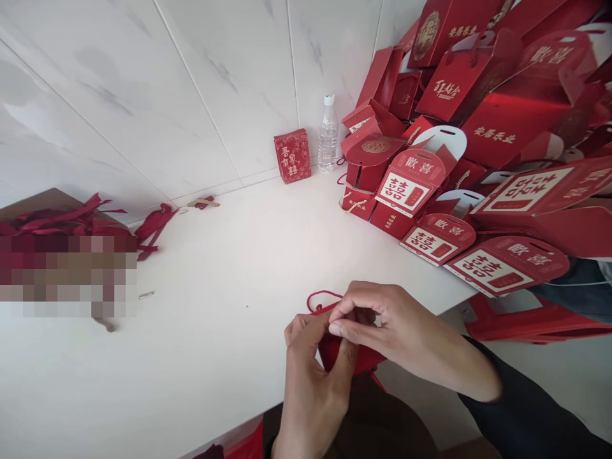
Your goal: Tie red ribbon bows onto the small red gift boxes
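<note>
At the front edge of the table my left hand (320, 363) is closed around a red gift box (366, 358), thumb and fingers on its near and far sides. A dark red cord (319, 295) loops up from the top of this box. My right hand (377, 312) sits over the same box, thumb and forefinger pinched together beside the left fingertips. What lies in that pinch is too small and covered to make out. Both hands hide most of the box.
Many red gift boxes (495, 137) are heaped on the right. A small red box (293, 156) and a clear plastic bottle (327, 137) stand by the tiled wall. Dark red ribbons (155, 226) lie at the left on the white table (205, 344), beside a blurred patch.
</note>
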Motion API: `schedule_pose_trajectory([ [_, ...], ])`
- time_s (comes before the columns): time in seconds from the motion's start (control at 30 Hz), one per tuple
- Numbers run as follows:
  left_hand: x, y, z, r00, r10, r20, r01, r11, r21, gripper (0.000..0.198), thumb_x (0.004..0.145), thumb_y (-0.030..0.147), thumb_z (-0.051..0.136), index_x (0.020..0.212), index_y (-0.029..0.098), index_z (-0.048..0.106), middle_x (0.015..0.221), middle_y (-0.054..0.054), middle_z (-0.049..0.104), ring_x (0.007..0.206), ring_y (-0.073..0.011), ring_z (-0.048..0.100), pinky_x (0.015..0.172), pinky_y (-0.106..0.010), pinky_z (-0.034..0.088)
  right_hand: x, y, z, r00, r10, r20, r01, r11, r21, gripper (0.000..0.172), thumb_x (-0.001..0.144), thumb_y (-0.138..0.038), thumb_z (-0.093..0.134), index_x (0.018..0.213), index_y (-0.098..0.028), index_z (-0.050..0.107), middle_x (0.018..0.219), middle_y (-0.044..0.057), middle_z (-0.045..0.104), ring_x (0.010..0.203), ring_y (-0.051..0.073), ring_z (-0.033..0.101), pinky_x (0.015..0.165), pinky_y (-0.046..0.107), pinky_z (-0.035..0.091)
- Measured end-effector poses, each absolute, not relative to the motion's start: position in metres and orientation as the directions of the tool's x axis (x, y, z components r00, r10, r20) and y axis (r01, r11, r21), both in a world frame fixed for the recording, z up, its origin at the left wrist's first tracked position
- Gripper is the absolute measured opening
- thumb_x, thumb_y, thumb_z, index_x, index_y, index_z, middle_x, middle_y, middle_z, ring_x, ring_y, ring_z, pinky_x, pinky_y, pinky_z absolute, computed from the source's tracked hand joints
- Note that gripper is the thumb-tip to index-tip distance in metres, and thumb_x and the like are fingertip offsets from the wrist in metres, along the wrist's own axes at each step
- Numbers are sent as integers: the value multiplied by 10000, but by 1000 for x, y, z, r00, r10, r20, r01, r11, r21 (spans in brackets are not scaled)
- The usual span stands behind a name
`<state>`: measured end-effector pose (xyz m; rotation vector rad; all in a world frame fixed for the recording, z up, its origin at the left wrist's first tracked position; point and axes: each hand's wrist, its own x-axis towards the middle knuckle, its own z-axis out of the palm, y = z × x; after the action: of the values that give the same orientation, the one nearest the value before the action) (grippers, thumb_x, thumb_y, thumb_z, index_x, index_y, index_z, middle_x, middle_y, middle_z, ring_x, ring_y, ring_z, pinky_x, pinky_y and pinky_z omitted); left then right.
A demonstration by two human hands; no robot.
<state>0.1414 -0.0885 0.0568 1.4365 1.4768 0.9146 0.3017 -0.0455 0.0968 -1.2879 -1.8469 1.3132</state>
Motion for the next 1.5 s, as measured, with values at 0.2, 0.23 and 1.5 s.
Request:
schedule_pose_trajectory([
  [0.2,139,-82,51,40,990,-139,350,116,929,299,955,479,566,974,274,784,820,-40,687,893,-236,583,798,-364,448,309,-48,96,-370,926,-79,378,73,-923,215,1043,-355,529,1164,-258,677,1168,15,692,1014,153,655,784,228,516],
  [0.23,138,-81,51,54,989,-136,349,109,931,305,959,475,561,957,269,785,805,-38,687,884,-233,585,807,-366,448,311,-49,97,-370,925,-87,397,72,-915,198,1034,-339,541,1152,-251,673,1170,17,697,996,154,662,760,226,517],
  [1.5,118,-70,64,221,941,-255,220,207,953,128,835,352,705,844,228,736,899,-40,685,840,-176,611,769,-299,514,312,-57,84,-422,882,-208,454,7,-891,355,894,-109,574,1197,-266,670,791,-39,621,682,130,529,614,228,429],
])
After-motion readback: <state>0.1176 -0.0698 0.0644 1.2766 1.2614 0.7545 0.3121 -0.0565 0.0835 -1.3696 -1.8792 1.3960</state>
